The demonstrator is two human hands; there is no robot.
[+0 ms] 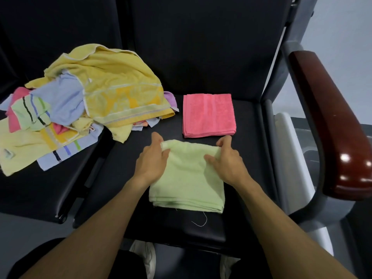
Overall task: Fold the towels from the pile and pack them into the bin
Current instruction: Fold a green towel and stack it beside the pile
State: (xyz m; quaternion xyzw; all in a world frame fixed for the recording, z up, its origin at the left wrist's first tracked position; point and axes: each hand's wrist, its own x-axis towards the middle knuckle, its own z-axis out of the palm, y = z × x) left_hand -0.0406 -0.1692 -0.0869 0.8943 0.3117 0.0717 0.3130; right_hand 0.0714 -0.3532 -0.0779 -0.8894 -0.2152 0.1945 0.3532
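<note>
The green towel (187, 176) lies low in the centre of the frame on the black seat (247, 150), already several layers thick, with both hands at its far edge. To do this fold well, the two corners should travel together and land square on the near edge — then a flat palm can press out the bulge. The left hand (151, 160) pinches the far left corner, thumb and fingers clamped on the cloth; the right hand (225, 158) grips the far right corner the same way. Both forearms reach up from the bottom of the frame, wrists low. A folded pink towel (209, 115) sits just above, the unfolded pile (80, 105) at the left. No bin is in view.
</note>
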